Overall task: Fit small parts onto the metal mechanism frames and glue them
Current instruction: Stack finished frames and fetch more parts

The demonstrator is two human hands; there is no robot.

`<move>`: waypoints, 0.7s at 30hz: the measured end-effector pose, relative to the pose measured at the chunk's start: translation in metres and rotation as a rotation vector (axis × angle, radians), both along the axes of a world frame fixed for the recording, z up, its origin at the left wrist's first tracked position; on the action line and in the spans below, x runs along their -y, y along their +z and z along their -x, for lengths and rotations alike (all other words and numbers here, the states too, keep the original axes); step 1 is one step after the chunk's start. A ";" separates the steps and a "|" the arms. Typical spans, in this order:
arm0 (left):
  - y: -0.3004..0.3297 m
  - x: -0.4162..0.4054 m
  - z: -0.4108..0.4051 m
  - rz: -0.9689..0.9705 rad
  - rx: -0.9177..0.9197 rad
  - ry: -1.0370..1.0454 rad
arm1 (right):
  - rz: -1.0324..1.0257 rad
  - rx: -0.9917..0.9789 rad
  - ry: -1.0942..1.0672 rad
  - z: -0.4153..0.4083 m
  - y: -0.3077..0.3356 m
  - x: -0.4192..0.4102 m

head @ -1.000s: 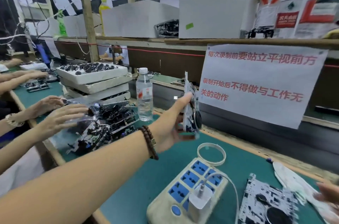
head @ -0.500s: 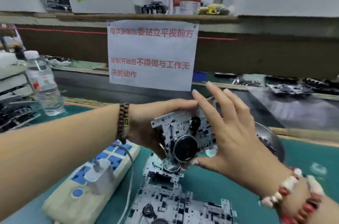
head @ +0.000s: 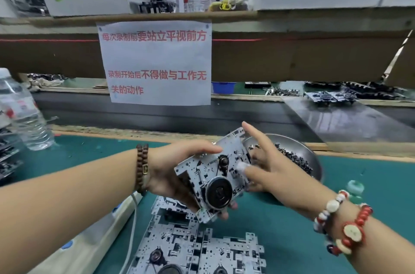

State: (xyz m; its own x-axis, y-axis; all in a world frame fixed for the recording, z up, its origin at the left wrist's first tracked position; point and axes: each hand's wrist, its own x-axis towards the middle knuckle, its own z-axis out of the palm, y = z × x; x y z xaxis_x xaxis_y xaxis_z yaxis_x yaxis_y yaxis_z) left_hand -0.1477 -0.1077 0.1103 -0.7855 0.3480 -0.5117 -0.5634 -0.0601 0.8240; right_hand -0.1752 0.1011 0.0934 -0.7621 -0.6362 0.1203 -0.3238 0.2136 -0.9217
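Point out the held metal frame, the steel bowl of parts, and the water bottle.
held metal frame point(head: 207, 167): head view, on its perforated plate.
steel bowl point(head: 314, 157): head view, on its right rim.
water bottle point(head: 27, 116): head view, on its clear body.

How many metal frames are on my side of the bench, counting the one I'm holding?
3 that I can make out: one frame gripped in the left hand, and two lying side by side on the mat below it. More may sit beneath them or out of view.

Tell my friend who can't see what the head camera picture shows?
The left hand holds up a metal mechanism frame while the right hand touches it with its thumb. More frames lie below on the green table.
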 end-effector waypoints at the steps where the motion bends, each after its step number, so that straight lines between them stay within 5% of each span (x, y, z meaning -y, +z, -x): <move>1: 0.001 -0.001 0.000 -0.008 0.019 -0.036 | 0.024 0.033 -0.082 0.002 -0.002 0.003; 4: 0.002 -0.010 -0.003 -0.223 0.030 -0.306 | 0.104 0.119 -0.176 0.008 -0.008 0.009; 8: -0.006 -0.013 0.001 0.224 -0.112 -0.185 | 0.113 0.260 -0.126 0.019 -0.012 0.004; 12: -0.010 -0.016 -0.001 0.433 -0.209 0.004 | -0.033 0.309 -0.115 0.035 -0.008 -0.004; 16: -0.012 -0.013 -0.006 0.906 -0.470 -0.017 | -0.376 0.133 -0.109 0.053 0.000 -0.004; 21: -0.016 -0.010 -0.012 1.019 -0.569 0.029 | -0.707 -0.093 0.027 0.061 -0.007 0.013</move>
State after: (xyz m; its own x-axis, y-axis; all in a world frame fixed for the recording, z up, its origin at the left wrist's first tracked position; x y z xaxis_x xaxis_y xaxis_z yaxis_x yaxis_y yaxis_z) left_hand -0.1359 -0.0981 0.0940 -0.9924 -0.0431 -0.1154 -0.1068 0.7680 0.6314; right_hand -0.2365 0.0881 0.0861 -0.7516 -0.6044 -0.2643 -0.4079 0.7407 -0.5339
